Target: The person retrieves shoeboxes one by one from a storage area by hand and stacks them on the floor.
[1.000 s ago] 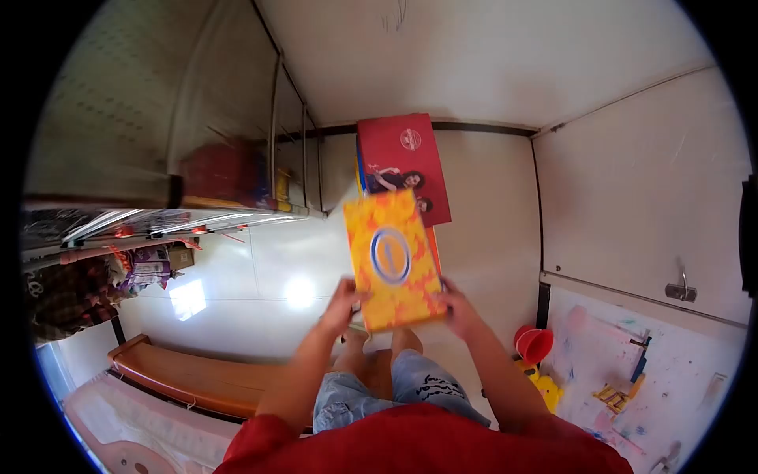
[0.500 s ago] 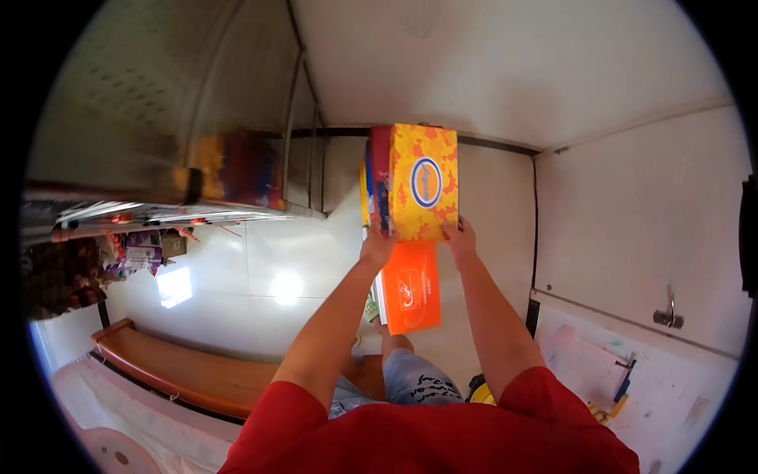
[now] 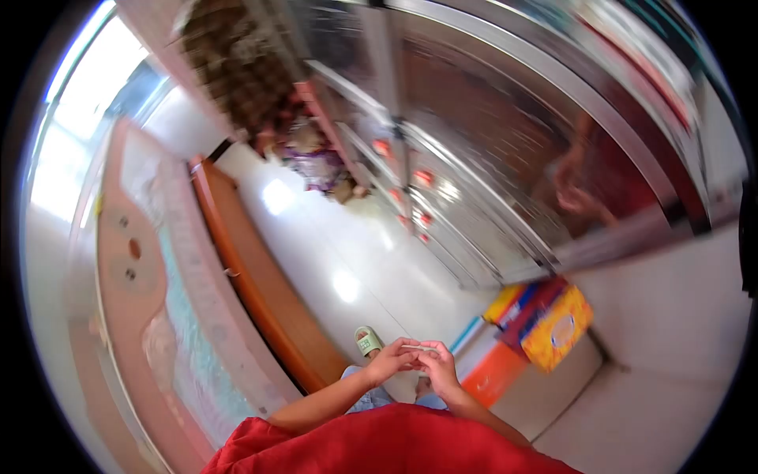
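Observation:
In front of my body, my left hand (image 3: pixel 391 363) and my right hand (image 3: pixel 439 367) meet at the fingers. Both have their fingers stretched out and loosely bent, and nothing shows in them. To the right of them on the floor stands a yellow box with an orange pattern (image 3: pixel 557 328) and a round emblem. A dark red box (image 3: pixel 530 317) is pressed against its left side. Closer to my right forearm lies an orange box (image 3: pixel 494 374), with white and blue edges beside it.
A cabinet with metal frames and glass panes (image 3: pixel 505 134) rises at the upper right. On the left run a brown wooden ledge (image 3: pixel 268 292) and a pink bed board (image 3: pixel 126 308). My foot wears a green slipper (image 3: pixel 368 340). Bags (image 3: pixel 312 158) lie by the cabinet.
Both hands have let go of the yellow box and come together near my body. The boxes stay on the floor. My view has turned left, toward the cabinet and bed.

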A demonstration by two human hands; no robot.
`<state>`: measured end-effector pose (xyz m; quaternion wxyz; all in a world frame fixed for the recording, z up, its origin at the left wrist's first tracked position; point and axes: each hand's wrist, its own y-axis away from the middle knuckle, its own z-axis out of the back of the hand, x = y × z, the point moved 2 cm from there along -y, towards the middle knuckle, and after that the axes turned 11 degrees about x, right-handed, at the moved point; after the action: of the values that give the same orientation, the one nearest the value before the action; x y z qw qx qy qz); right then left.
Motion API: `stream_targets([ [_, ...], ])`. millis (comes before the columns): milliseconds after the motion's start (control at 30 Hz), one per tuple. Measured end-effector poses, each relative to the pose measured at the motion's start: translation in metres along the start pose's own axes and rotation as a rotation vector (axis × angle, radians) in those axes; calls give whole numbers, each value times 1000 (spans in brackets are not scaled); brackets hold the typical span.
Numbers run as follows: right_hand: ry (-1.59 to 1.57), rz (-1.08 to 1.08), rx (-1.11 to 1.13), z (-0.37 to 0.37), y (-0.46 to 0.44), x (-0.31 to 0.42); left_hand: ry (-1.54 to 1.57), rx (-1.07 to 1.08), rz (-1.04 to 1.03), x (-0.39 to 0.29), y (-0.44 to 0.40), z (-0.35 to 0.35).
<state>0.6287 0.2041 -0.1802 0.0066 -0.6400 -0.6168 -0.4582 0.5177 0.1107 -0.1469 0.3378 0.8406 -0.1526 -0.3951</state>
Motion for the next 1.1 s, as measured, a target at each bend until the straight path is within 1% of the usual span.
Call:
stream_targets([
  [33,45,-15,55,-25,-14,6,113,-53,-74,-5,24,14],
  [67,79,-81,147,-54,-28,13,116,-125,-127,-13,45,31],
  [133,150,-180,301,-111,-62,20,213,-188,-247,-23,83,70],
  [167,193,-192,337,-138,-79,20,280,-212,-314,-26,99,89],
  [200,248,-255,384,-163,-98,16,327,-254,-358,-27,110,110],
  [233,294,-317,418,-189,-114,8,362,-310,-368,-32,123,130],
  [300,364,-348,462,-241,-163,-1,433,-364,-409,-44,135,182],
  [333,364,-376,449,-267,-183,-9,452,-364,-418,-55,147,207],
  [367,365,-405,435,-291,-201,-12,481,-408,-427,-69,157,232],
  [433,389,-440,428,-350,-235,-7,515,-455,-431,-108,179,285],
  [500,350,-378,521,-411,-277,5,449,-476,-504,-151,199,340],
  [600,297,-354,546,-490,-335,32,449,-504,-546,-224,222,408],
  [700,261,-313,562,-549,-414,51,443,-527,-576,-300,226,478],
  [767,230,-224,583,-588,-477,57,400,-576,-634,-347,223,533],
  [800,213,-225,603,-609,-508,62,380,-624,-632,-372,223,561],
  [900,264,-267,590,-677,-597,88,414,-657,-641,-447,223,638],
  [933,274,-253,613,-705,-618,103,400,-659,-677,-475,229,659],
  [1033,286,-238,606,-783,-685,119,345,-697,-681,-537,247,739],
  [1100,312,-203,604,-824,-738,120,369,-678,-694,-571,248,798],
])
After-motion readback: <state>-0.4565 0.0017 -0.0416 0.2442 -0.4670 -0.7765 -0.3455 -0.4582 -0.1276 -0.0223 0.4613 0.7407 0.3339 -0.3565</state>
